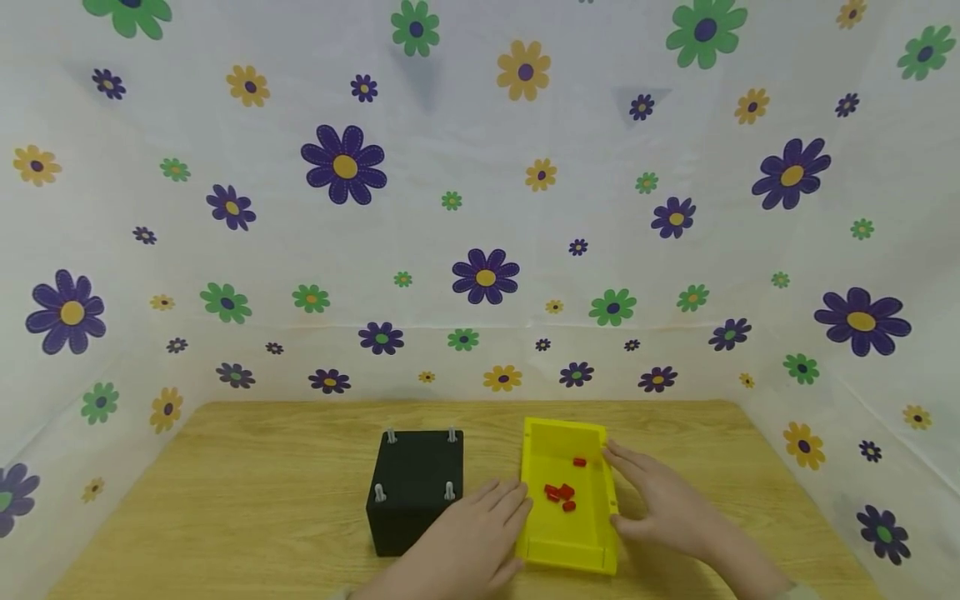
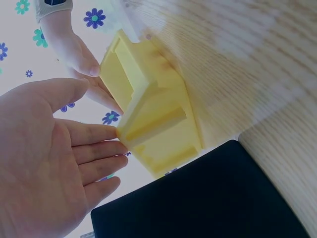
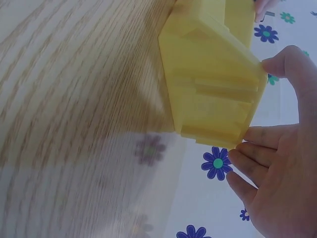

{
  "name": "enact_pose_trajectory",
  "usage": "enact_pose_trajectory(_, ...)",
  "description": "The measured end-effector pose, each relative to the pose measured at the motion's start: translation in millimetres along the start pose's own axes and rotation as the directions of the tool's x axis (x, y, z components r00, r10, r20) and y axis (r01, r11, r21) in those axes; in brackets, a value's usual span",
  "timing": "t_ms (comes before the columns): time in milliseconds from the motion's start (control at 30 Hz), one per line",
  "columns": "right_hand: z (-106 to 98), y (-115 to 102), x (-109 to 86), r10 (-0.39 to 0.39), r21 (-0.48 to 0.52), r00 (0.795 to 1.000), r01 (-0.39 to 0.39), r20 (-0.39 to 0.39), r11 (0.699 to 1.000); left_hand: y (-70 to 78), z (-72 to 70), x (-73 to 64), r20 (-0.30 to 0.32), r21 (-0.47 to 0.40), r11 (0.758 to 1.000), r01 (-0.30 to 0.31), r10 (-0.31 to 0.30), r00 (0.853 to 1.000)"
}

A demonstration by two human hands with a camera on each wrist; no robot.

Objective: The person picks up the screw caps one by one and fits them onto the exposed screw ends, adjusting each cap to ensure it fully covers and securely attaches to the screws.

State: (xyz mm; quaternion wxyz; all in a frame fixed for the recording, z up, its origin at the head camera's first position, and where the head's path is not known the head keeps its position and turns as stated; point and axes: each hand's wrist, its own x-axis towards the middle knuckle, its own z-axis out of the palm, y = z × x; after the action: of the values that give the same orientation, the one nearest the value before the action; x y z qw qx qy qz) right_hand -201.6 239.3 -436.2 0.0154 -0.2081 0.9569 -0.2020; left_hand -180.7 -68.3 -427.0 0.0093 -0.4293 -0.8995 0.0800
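Note:
A yellow plastic bin [image 1: 562, 439] lies on the table, with several small red pieces [image 1: 566, 492] on its floor. My left hand [image 1: 476, 537] is at the bin's left side, its straight fingers touching the rim; in the left wrist view the fingertips meet the edge of the yellow wall [image 2: 163, 124]. Against the opposite side rests my right hand [image 1: 667, 504]. Its thumb and fingers are spread along the right rim, and the right wrist view has the thumb [image 3: 277, 64] and fingertips right at that edge. The palms of both hands stay apart from the bin.
Left of the bin stands a black box [image 1: 420, 471] with a grey peg near each top corner, close beside my left hand. The wooden table [image 1: 262, 492] ends at a white flower-print cloth [image 1: 480, 358] that rises behind and at both sides.

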Motion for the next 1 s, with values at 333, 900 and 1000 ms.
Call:
enact_pose_trajectory(333, 3, -4, 5.9, -0.018, 0.01, 1.0, 0.017, 0.007, 1.0, 0.5, 0.6, -7.3, -0.006, 0.023, 1.0, 0.001, -0.001, 1.0)
enact_pose_trajectory(900, 6, -9, 13.8, -0.06, 0.043, 0.998, 0.059, 0.027, 0.997, 1.0, 0.2, -20.1, 0.0, 0.031, 0.999, 0.021, -0.021, 1.0)
enact_pose_trajectory(1000, 8, -10, 15.3, -0.062, 0.047, 0.998, 0.06, 0.026, 0.997, 1.0, -0.6, -21.7, 0.0, 0.038, 0.999, 0.023, -0.023, 1.0)
